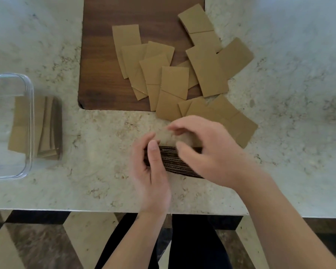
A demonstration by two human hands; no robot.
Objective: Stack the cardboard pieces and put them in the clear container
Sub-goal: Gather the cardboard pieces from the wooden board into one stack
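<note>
On the countertop [105, 181], the board [105, 55] lay at the far centre. Loose cardboard pieces [175, 82] overlapped across the board's right part and onto the countertop beyond it. The cardboard stack [175, 162] stood near centre, between the left hand [151, 171] and right hand [208, 152]. The clear container [30, 123] sat at far left, holding stacked pieces [47, 129].

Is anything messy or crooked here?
Yes. The loose cardboard pieces lie scattered at all angles, overlapping, some spilling off the wooden board onto the countertop. Nothing looks damaged.
</note>
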